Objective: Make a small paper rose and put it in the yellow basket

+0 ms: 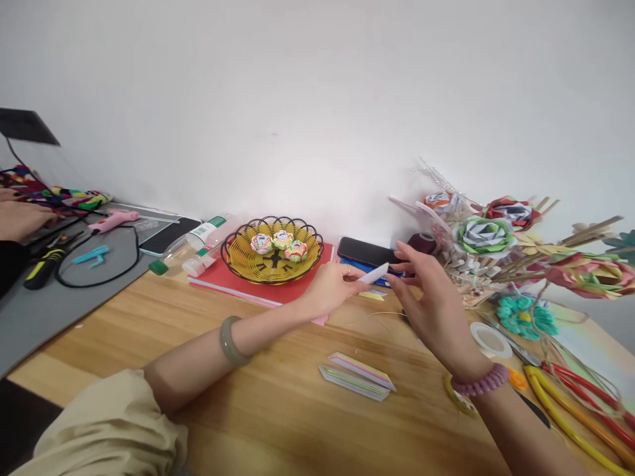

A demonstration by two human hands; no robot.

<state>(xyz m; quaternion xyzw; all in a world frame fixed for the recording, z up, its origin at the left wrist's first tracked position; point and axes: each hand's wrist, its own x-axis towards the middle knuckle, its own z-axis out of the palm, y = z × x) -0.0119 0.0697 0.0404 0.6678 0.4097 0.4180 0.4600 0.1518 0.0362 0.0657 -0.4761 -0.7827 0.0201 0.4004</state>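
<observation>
My left hand [331, 289] is closed on a small white folded paper strip [374, 274], pinched between the thumb and fingers above the wooden table. At the strip's right end my right hand [430, 305] has its fingers apart, with the fingertips very close to the paper; whether they touch it I cannot tell. Below the hands lie two folded paper strips [358, 378], white with coloured lines along them. Behind my left hand, a yellow and black woven basket [233, 261] holds several small folded-paper flowers [282, 239]. It stands on red paper [213, 274].
Paper flowers [486, 237], scissors [528, 357] and a tape roll [491, 340] crowd the right side. A phone [367, 251] lies behind the hands. Leftward are a plastic bottle [191, 244], a pink glue gun [115, 221], pliers [45, 264] and another person's hand [22, 219].
</observation>
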